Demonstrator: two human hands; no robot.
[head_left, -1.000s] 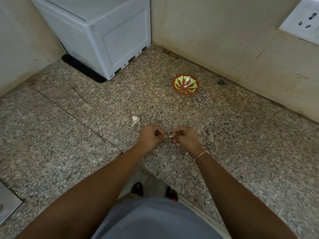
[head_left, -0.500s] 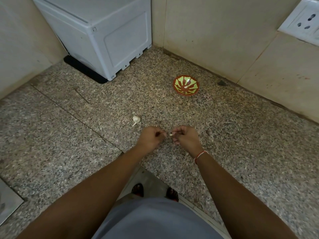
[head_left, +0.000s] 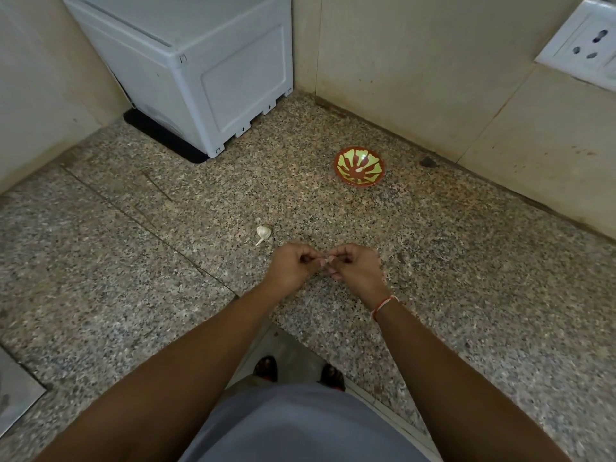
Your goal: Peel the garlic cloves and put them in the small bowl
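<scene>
Both hands, left hand (head_left: 293, 266) and right hand (head_left: 355, 266), are pinching one garlic clove (head_left: 322, 262) above the desk (head_left: 466, 278); slipping fingertips risk dropping it.

A white appliance (head_left: 200, 68) stands in the corner of a speckled granite counter (head_left: 100, 261); a wall socket (head_left: 580, 45) sits on beige tiles (head_left: 416, 61) at right.
</scene>
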